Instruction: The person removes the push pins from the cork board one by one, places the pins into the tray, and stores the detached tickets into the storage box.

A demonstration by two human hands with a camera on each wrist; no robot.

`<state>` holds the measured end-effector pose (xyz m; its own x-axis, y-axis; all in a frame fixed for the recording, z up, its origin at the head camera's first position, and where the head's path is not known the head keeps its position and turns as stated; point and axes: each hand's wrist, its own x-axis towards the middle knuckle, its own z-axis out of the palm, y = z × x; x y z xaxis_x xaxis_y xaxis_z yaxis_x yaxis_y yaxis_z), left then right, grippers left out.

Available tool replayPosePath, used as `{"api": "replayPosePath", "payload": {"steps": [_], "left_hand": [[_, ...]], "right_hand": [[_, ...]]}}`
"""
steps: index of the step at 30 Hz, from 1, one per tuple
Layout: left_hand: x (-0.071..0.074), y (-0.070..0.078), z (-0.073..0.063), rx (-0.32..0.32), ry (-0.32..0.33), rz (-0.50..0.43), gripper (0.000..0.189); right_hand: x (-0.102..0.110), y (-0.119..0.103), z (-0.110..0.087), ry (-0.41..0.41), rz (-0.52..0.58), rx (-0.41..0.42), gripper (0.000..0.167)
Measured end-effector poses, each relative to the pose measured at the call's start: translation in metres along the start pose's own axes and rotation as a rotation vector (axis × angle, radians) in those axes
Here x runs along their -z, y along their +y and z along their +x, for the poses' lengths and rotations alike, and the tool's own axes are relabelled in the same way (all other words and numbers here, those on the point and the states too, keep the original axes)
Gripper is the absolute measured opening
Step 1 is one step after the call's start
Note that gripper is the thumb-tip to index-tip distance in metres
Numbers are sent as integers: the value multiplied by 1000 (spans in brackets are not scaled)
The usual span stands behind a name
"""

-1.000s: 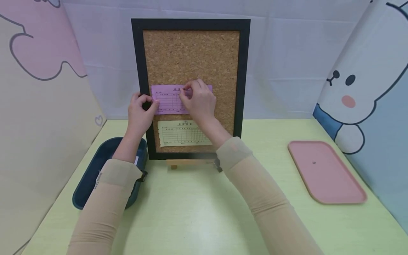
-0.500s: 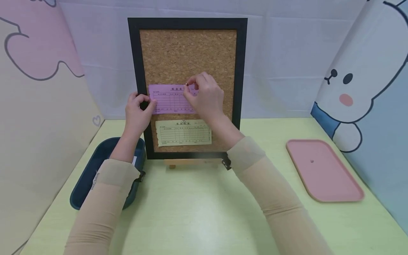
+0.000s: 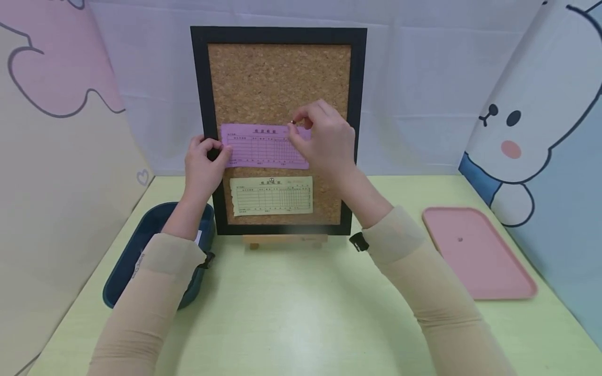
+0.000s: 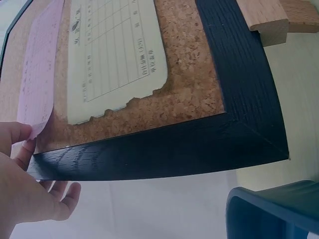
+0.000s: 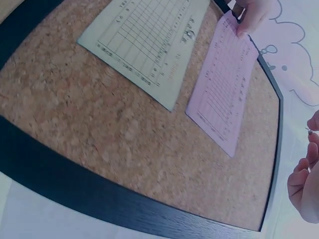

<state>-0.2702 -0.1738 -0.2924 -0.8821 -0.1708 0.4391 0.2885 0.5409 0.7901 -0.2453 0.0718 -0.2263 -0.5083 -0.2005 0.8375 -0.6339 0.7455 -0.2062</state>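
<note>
A black-framed cork board (image 3: 282, 78) stands upright on a wooden stand. My left hand (image 3: 202, 162) pinches the left edge of a purple printed slip (image 3: 249, 149), which lies against the cork; its other fingers are by the frame's left side. Between thumb and forefinger, my right hand (image 3: 329, 141) holds a small shiny push pin (image 3: 293, 122) near the slip's top edge, right of its heading. In the right wrist view this pin (image 5: 309, 132) shows apart from the board. Below hangs a pale yellow slip (image 3: 254, 197), with a clear-headed pin (image 3: 271, 180) at its top middle.
On the left, under my left forearm, stands a dark blue bin (image 3: 136, 256) with something white inside. To the right lies a pink tray (image 3: 494, 271) with a tiny object (image 3: 460, 239) on it. The wooden stand (image 3: 284, 239) props the board; cartoon-printed walls surround the table.
My right hand has moved right and slightly up with the push pin, off the heading of the purple slip, uncovering more of both slips. My left hand keeps its hold on the edge.
</note>
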Motion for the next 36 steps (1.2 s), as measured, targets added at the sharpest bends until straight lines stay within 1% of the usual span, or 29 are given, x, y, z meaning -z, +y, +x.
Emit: {"api": "replayPosePath", "payload": {"steps": [5,11,17,26,31,36], "left_hand": [[6,6,-1,26,7,4,32],[13,12,-3,47,10,20,31],[21,15,-5,63,12,33,35],[33,22,-11,29,60,46,38],[37,25,-15,26,62,73,38],[42,28,-20,-16,76,118,38]], "right_hand": [[17,2,1,4,16,39,15],[39,5,3,33,23,93,13],[62,12,0,22,17,86,15],[88,22,-11,19,-21,106,17],[105,25,-17,24,-60,113,18],[125,29,-20,32,-94,133,18]]}}
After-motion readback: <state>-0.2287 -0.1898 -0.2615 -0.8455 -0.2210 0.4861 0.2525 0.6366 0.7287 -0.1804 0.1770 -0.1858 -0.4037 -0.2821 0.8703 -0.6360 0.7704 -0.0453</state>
